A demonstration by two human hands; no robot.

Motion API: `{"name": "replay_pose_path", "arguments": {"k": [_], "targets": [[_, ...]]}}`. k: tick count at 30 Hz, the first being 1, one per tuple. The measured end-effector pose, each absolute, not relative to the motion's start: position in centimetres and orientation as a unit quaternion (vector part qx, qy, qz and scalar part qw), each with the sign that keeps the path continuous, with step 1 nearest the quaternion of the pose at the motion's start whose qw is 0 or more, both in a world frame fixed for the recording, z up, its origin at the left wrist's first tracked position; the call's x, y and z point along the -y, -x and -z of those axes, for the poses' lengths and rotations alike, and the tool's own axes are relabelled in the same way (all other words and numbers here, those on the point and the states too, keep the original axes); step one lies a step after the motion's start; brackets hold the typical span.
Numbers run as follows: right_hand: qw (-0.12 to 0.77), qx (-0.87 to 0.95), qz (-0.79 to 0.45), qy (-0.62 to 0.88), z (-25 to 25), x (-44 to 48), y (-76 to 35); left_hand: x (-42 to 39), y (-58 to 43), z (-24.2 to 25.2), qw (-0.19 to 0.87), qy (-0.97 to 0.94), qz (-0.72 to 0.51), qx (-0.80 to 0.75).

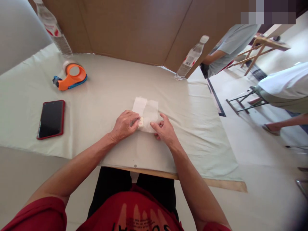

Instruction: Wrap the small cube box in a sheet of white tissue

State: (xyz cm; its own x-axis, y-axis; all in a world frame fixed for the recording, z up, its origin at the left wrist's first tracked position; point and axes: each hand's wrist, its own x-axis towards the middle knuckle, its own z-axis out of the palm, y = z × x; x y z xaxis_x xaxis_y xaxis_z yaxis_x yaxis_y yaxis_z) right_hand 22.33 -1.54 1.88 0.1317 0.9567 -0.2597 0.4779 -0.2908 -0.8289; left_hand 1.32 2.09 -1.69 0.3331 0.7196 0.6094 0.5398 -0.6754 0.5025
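Observation:
My left hand [125, 124] is closed, thumb and fingers pinched on a small pale piece [141, 122] with faint markings. Right beside it lies a thin, whitish translucent sheet [150, 112], with a white paper rectangle [139, 105] at its upper left. My right hand [164, 127] is at the sheet's right edge, its thumb on top and some fingers curled beneath, closed on that edge. The index finger is raised apart from the thumb.
On the cloth-covered table [103, 83] are an orange tape dispenser [75, 77] and a red-cased phone [51, 119] at left. Bottles [55, 35] [191, 59] stand against a cardboard panel [130, 29]. Two people sit at right.

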Motion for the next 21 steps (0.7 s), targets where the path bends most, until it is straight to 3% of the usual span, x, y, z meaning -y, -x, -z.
{"name": "replay_pose_path", "arguments": {"k": [8,15,21], "targets": [[0.382,0.542,-0.380,0.645,-1.2,0.3,-21.3,-0.5,-2.2,1.1,0.052,-0.809,-0.418,-0.410],[0.319,0.628,-0.272,0.655,-1.7,0.6,-21.8,1.0,-3.7,0.3,-0.010,-0.839,-0.367,-0.402],[0.372,0.631,-0.241,0.637,-1.8,1.5,-21.1,0.6,-3.5,0.2,-0.022,-0.834,-0.365,-0.412]]}}
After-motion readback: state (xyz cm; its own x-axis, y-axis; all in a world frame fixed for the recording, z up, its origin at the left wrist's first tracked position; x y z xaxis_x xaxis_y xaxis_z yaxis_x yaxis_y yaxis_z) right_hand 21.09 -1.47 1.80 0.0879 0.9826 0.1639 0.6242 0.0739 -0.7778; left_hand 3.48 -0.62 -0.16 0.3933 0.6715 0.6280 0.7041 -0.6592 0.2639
